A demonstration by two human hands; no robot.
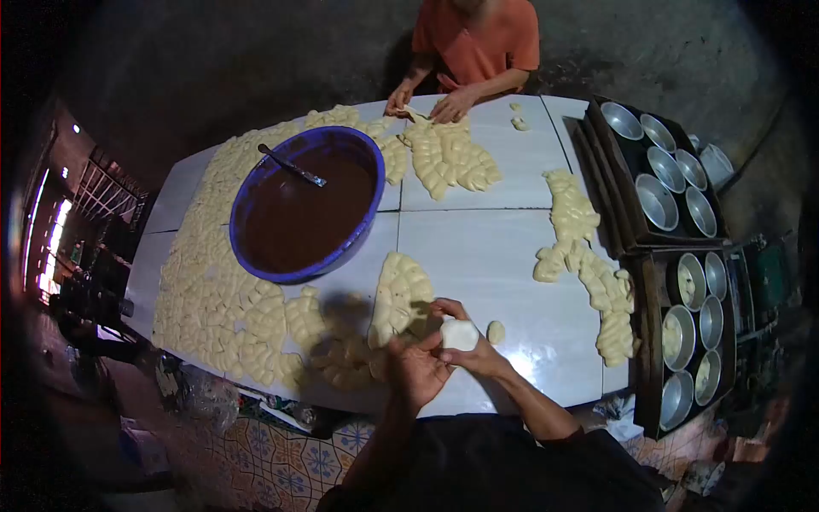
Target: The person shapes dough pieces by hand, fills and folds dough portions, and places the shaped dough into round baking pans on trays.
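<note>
My right hand (485, 354) is curled around a small pale piece of dough (461, 335), which looks bright white in the light. Close against it on the left is my left hand (420, 373), palm up with its fingers stretched toward the dough; whether they grip it I cannot tell. Just beyond my left hand lies a fan-shaped cluster of dough pieces (401, 294). A single dough piece (496, 332) rests on the white table (486, 247) to the right of my right hand.
A blue basin (375, 213) of brown filling, with a metal-ended utensil (292, 165), stands at left among many dough pieces (222, 316). Across the table, a person in an orange shirt (478, 43) handles dough. Black trays (653, 341) of round tins (657, 203) are at right.
</note>
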